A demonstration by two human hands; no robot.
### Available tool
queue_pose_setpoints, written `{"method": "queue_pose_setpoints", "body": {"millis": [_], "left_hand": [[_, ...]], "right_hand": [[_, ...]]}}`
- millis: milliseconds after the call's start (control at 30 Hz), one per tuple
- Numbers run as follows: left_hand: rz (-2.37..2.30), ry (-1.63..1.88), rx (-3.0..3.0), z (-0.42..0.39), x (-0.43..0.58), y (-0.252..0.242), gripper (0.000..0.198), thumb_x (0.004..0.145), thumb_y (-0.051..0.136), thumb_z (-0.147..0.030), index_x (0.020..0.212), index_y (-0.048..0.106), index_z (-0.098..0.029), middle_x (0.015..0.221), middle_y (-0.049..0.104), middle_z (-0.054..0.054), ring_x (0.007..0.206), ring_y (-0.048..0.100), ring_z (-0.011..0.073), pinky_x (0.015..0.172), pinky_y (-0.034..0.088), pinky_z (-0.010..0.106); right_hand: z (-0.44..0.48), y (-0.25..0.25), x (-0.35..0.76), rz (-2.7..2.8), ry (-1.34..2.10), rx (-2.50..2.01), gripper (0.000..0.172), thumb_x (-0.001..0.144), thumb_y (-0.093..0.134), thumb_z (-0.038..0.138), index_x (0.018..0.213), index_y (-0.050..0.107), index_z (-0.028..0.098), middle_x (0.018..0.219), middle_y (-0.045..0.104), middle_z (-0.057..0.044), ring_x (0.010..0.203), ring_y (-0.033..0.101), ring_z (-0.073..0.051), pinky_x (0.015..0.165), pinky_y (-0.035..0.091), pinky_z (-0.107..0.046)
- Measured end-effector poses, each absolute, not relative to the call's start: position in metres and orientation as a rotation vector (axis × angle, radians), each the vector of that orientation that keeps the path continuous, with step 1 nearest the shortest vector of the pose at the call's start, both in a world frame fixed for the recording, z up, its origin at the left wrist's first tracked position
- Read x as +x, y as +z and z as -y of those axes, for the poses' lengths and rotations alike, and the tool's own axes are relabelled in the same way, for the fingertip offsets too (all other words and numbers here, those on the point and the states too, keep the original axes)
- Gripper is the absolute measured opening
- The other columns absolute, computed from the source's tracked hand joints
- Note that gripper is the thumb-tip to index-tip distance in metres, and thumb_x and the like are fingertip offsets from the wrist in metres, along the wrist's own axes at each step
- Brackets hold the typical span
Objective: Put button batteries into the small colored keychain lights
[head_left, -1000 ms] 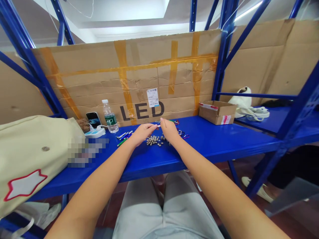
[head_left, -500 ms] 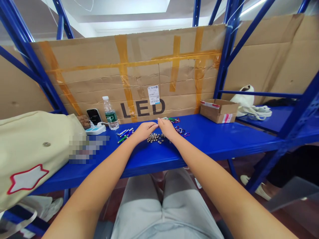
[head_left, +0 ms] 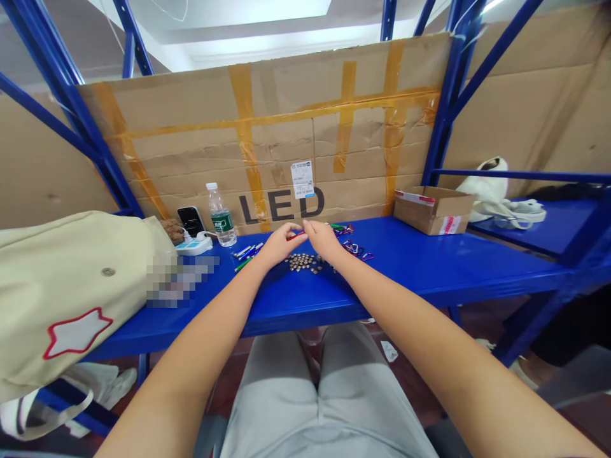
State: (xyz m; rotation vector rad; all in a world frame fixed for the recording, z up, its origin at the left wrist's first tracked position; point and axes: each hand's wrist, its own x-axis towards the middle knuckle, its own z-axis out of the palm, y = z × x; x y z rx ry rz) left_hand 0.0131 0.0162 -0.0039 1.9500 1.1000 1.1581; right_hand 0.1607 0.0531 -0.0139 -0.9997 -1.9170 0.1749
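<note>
Holding a slim red piece (head_left: 296, 236) narrowly in the left hand (head_left: 277, 245), against the curled right hand (head_left: 322, 240), with the latter's grip impossible to tell. Working above the blue tabletop (head_left: 420, 267), beyond its straight front edge (head_left: 305, 315), with open room rightward in front of the cardboard box (head_left: 427, 210). Showing small round metallic pieces (head_left: 301, 261) just below, between smooth slender tubes (head_left: 247, 253) and looped clips (head_left: 354, 247)
</note>
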Motion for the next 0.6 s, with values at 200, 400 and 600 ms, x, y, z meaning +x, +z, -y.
{"method": "queue_pose_setpoints", "body": {"millis": [200,400,600], "left_hand": [[-1.208,1.189,2.330,-0.023,0.013,-0.004,0.018,0.084,0.056,-0.032,0.077,0.063,-0.016,0.069,0.058,0.001,0.067,0.053,0.0143,0.063,0.040,0.024],[-1.003,0.924,1.541,-0.020,0.004,-0.005,0.033,0.088,0.050,-0.048,0.078,0.053,-0.016,0.049,0.024,-0.009,0.038,0.019,0.0051,0.038,0.017,0.017],[-0.926,0.786,1.316,-0.016,-0.003,0.001,0.026,0.086,0.060,-0.037,0.075,0.046,-0.018,0.047,0.024,-0.010,0.035,0.019,0.0033,0.035,0.017,0.012]], "right_hand": [[-0.065,-0.014,0.155,1.897,0.447,-1.087,0.043,0.092,0.032,0.027,0.055,0.051,0.017,0.059,0.057,-0.003,0.063,0.051,-0.015,0.062,0.034,-0.025],[-0.056,-0.010,0.154,2.064,0.180,-0.865,0.045,0.096,0.031,0.026,0.058,0.054,0.016,0.062,0.058,-0.002,0.063,0.051,-0.013,0.065,0.032,-0.024],[-0.046,-0.011,0.156,2.191,-0.089,-0.993,0.038,0.097,0.034,0.026,0.071,0.060,0.015,0.069,0.063,-0.006,0.064,0.052,-0.015,0.063,0.029,-0.026]]}}
